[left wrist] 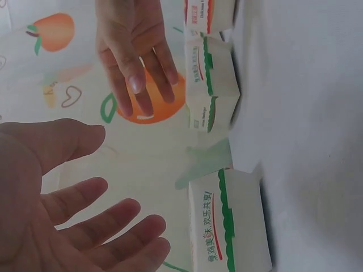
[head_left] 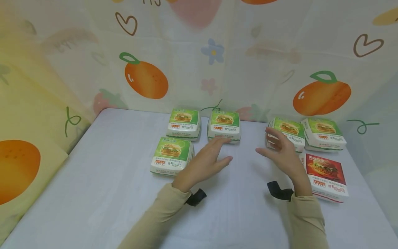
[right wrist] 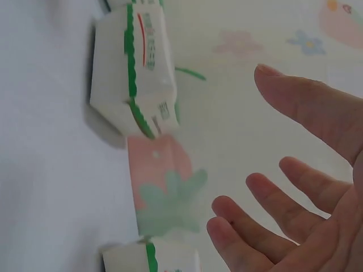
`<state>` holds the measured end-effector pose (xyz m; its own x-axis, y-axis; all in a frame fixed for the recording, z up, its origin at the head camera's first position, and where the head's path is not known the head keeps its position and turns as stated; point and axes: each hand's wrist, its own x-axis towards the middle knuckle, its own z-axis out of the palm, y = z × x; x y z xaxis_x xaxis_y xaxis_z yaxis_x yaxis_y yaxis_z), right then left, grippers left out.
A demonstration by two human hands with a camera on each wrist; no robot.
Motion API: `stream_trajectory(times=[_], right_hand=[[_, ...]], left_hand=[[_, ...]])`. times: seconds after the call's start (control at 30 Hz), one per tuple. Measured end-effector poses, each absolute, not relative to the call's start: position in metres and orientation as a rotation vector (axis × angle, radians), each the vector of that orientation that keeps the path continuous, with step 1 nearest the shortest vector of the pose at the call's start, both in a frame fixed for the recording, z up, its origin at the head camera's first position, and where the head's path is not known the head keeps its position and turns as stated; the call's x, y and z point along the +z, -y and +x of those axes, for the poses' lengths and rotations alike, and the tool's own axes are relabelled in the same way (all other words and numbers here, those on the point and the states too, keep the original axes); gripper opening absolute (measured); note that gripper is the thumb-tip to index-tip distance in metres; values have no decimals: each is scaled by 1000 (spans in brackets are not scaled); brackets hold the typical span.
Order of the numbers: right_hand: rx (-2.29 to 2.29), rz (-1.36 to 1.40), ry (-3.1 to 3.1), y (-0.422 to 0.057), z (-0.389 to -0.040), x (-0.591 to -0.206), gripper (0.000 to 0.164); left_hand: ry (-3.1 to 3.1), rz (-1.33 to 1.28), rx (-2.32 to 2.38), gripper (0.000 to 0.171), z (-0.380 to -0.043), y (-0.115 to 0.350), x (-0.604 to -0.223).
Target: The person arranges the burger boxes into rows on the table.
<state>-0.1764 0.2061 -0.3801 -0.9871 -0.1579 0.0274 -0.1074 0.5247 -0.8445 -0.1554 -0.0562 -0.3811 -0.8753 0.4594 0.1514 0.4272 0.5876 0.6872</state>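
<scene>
Just beyond the left grip (head_left: 203,164), a green-topped burger box (head_left: 224,124)

You were in what looked like a small staged corner: a plain, pale-topped table (head_left: 93,193) stood against hangings (head_left: 186,52) printed with oranges (head_left: 147,80) and flowers (head_left: 213,52) at its back and left side. Whether home or studio lay beyond them was out of view.

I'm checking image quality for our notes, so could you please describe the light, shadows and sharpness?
Head view: soft light, faint shadows on the table; left wrist view: dim, with readable lettering on the nearest box; right wrist view: a soft shadow beside the largest-looking box, its lettering blurred.
</scene>
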Motion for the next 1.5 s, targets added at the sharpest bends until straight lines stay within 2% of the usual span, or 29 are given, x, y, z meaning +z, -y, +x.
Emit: stream_trajectory(times=[0.53, 1.23, 1.5], right_hand=[[-1472, -101, -2794, -247, -181, -384, 77], [-1466, 105, -2871, -261, -185, -397, 78], [-1284, 184, -2968, -271, -187, -400, 79]], left_hand=[[-2662, 739, 1290, 55, -174, 28, -387], [-2645, 738, 1291, 52, -191, -9, -397], [-2606, 708, 1340, 51, -201, -23, -407]])
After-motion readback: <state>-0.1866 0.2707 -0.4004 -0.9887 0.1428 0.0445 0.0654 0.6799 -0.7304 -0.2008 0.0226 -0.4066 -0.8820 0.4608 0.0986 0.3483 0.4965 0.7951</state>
